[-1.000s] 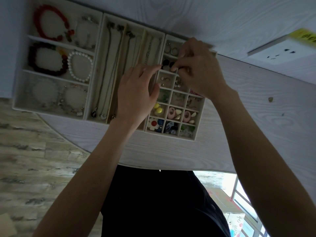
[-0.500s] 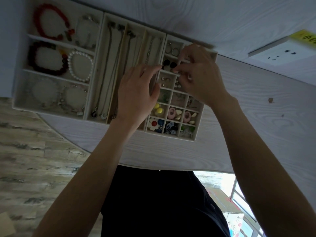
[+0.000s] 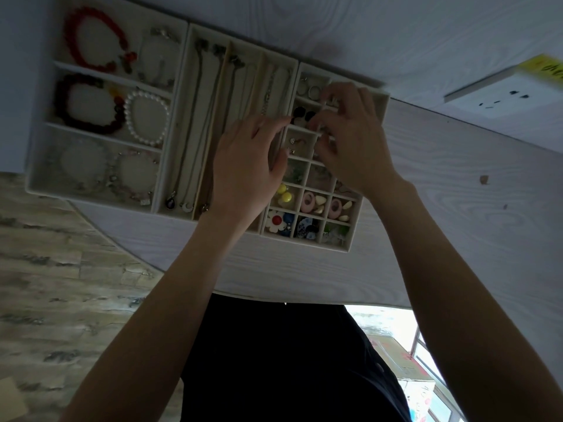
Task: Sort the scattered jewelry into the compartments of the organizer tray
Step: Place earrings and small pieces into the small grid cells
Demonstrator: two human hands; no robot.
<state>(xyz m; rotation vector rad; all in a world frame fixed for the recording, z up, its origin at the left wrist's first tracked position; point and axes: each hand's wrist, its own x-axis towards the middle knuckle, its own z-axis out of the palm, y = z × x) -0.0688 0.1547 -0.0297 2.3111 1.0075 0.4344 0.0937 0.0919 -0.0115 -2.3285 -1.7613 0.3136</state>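
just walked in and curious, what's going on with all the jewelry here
A person is working with both hands over an organizer tray on a white table. The left hand and right hand hover at the small earring compartments, fingers curled near two black pieces. Bracelets and necklaces already lie in their sections.

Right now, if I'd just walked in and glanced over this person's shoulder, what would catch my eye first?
Probably the two hands, left hand and right hand, meeting over the small-square section at the right end of the tray. Next, the red bracelet in the tray's far left corner, with a pearl bracelet below and to its right. Then the yellow beads and red-centred flower in the near squares.
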